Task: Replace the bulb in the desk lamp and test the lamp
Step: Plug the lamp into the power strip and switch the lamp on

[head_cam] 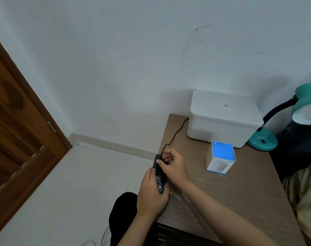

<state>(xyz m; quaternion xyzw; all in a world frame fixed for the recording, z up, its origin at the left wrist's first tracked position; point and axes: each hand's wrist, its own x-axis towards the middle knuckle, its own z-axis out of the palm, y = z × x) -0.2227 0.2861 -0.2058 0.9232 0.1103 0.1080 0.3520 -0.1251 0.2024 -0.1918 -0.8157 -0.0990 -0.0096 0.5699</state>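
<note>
Black power strip (pixel 159 176) sits at the desk's (pixel 240 192) left edge, the left hand (pixel 152 194) wrapped around its near end while the right hand's (pixel 174 166) fingers pinch what looks like the plug of the lamp cord (pixel 176 132) (hard to make out) at its far end. Judging by this, the lamp (pixel 275 128), at the desk's far right beside the white box (pixel 222 118), is being connected for testing; next, seat the plug squarely.

Bare desk (pixel 240 192) before bulb box (pixel 220 159)

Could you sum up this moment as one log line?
left hand: holds power strip | right hand: at plug end of cord | lamp: standing, unlit
</note>
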